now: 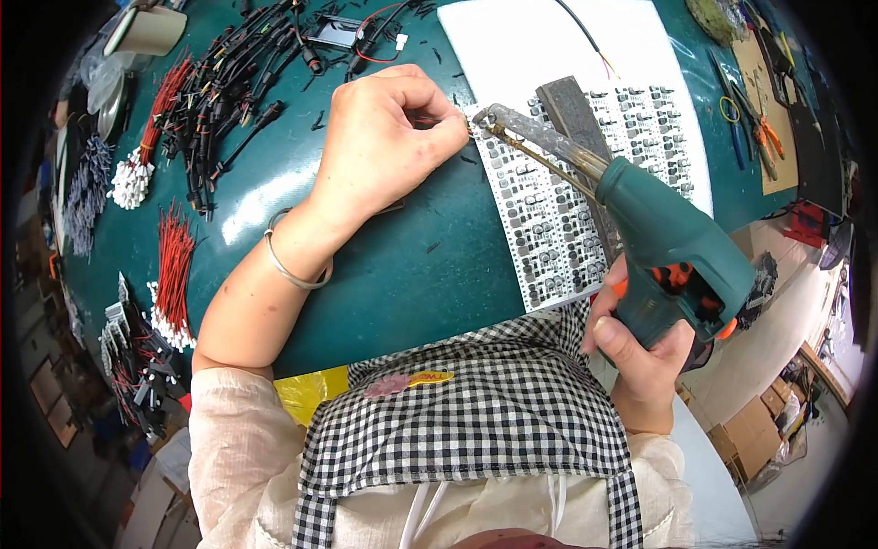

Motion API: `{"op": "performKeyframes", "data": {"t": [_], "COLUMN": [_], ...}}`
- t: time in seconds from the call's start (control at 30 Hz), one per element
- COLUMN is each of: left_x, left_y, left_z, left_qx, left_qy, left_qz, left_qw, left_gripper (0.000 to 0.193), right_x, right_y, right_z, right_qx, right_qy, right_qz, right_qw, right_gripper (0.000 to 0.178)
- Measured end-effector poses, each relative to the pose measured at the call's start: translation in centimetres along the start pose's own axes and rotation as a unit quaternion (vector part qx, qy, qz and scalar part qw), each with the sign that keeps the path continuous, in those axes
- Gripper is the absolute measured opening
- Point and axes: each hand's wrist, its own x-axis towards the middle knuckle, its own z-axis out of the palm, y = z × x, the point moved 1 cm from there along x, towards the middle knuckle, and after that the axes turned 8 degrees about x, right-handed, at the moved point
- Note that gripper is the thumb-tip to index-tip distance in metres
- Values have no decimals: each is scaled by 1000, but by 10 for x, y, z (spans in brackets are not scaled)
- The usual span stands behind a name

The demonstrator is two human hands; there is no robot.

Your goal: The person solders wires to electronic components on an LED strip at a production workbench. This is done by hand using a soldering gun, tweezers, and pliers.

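Note:
My right hand grips a green soldering gun by its handle; its long metal tip points up-left to the edge of a white panel of small circuit boards. My left hand rests on the green table, fingers pinched on a thin wire at the panel's left edge, right by the gun's tip. A silver bangle circles the left wrist. A dark flat bar lies across the panel behind the gun.
Bundles of red wires with white connectors and black cable assemblies lie on the green table at the left. Pliers and cutters lie at the far right. A white sheet lies under the panel.

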Motion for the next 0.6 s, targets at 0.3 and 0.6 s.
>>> {"op": "performKeyframes", "data": {"t": [0.3, 0.6], "left_x": [1, 0], "left_y": [1, 1], "left_z": [-1, 0], "left_qx": [-12, -9], "left_qy": [-9, -1], "left_qz": [-4, 5], "left_qw": [1000, 1000], "left_gripper": [4, 4], "right_x": [-2, 3], "right_y": [-1, -5], "right_z": [-3, 0], "right_qx": [-17, -21], "right_qy": [-15, -13], "right_qz": [-6, -21], "right_qw": [1000, 999], "right_gripper": [56, 61]}}
